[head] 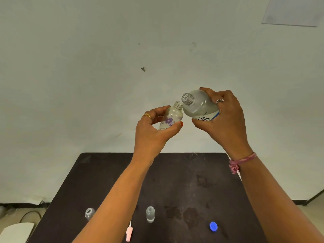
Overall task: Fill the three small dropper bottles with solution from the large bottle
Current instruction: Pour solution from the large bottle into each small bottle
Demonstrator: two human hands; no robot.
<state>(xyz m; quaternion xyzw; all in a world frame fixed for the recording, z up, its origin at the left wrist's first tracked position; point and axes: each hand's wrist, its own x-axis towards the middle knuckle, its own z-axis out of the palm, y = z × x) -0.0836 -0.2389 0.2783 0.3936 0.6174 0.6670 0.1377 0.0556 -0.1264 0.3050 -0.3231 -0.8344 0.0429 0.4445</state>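
left hand point(150, 130) grips small floral bottle point(171, 118) | right hand point(226, 120) grips tilted large bottle point(198, 106) mid-body | likely light, smooth plastic, slippery wet; hold at waist

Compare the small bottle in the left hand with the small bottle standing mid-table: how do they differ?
The held small bottle carries a purple flower print; the table bottle is plain and clear. The held one is tilted in the air, gripped by the left hand, under the large bottle in the right hand; the table one stands upright, untouched. Both are uncapped.
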